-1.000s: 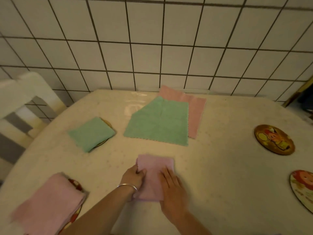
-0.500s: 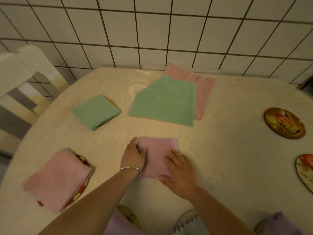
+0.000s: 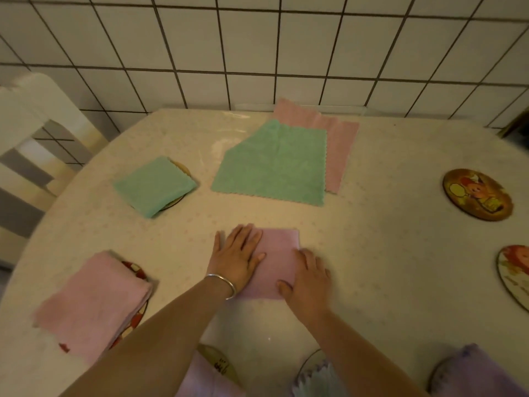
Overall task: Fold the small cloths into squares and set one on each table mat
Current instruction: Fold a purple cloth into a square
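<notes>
Pink cloth [image 3: 279,260] (folded) lengthwise front-to-back

Mostly hidden under folded green cloth [image 3: 154,186]: round mat [image 3: 183,170], only a rim sliver showing. Likewise covered by folded pink cloth [image 3: 94,305] at lower left: red-patterned mat [image 3: 137,275]. Largely concealed beneath flat green cloth [image 3: 274,167]: unfolded pink cloth [image 3: 340,144]. Cut off at right edge: picture mat [image 3: 515,273]. Cut by bottom edge, blurred: lilac cloths [image 3: 469,371] and mats there, details unreadable.
</notes>
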